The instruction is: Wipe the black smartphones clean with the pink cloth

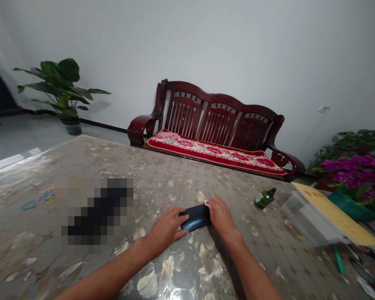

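Just below the middle of the frame we see a dark flat case (194, 218) lying on the patterned table (162, 175), held at both ends. The left hand (166, 228) has its fingers above the case's left end and its thumb below, pinching it. The right hand (220, 216) curls over the right end, its fingers together and clamped on the case.

Nothing lies between the hands and the case. To the left of the left hand, a blurred patch (93, 212) covers part of the table, and further left lie some coloured rings (37, 201). To the right of the hands, a small green bottle (264, 198) lies on its side, well apart from them. Beyond it, at the right edge, a clear plastic box (309, 223) has a yellow envelope (337, 214) on top and a green pen (338, 259) below it. Behind the table, across the middle of the frame, stands a dark red wooden bench (212, 114) with a flowered cushion (215, 152). A potted plant (61, 87) fills the upper left and purple flowers (359, 166) the right.
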`<state>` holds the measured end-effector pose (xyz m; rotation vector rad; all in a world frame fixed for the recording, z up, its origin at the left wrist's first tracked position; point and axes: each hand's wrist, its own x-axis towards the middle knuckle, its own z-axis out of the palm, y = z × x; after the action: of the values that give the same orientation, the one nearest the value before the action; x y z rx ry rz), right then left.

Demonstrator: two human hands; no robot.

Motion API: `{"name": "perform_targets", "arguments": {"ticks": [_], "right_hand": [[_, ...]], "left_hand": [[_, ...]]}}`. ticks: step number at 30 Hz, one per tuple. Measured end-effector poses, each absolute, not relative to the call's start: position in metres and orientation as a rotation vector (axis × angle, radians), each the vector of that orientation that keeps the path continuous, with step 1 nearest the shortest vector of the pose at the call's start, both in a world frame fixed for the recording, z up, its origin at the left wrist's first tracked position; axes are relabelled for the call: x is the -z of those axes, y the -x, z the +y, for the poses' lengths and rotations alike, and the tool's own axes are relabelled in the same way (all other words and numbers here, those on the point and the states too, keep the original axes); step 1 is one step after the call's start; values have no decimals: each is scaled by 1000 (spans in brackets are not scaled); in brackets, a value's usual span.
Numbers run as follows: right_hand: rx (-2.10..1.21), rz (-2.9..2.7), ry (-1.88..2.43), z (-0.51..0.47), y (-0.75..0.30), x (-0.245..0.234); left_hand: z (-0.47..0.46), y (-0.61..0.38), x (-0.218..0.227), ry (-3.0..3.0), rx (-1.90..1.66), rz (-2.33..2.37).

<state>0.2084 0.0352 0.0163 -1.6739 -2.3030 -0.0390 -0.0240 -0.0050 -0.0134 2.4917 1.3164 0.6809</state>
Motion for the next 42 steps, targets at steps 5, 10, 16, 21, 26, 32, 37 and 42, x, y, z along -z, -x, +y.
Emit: {"name": "perform_targets", "arguments": {"ticks": [5, 10, 16, 21, 26, 32, 37, 42], "right_hand": [[-8, -2410, 1490, 31, -200, -15], [13, -2313, 1637, 34, -195, -16], [-76, -2414, 1517, 25, -175, -21], [-95, -2329, 1623, 30, -176, -24], [-44, -2376, 1571, 23, -170, -22], [-67, -2362, 1445, 17, -177, -15], [-13, -2278, 1565, 20, -187, -14], [-15, -2413, 1395, 8, -185, -16]], "left_hand": [[-5, 23, 14, -2498, -679, 1329], [-5, 22, 16, -2498, -700, 1325], [-3, 22, 18, -2526, -685, 1288], [-3, 22, 18, -2512, -692, 1300], [-2, 23, 21, -2482, -738, 1267], [-1, 23, 23, -2486, -740, 1266], [-1, 22, 22, -2488, -717, 1301], [-2, 22, 20, -2489, -717, 1304]]}}
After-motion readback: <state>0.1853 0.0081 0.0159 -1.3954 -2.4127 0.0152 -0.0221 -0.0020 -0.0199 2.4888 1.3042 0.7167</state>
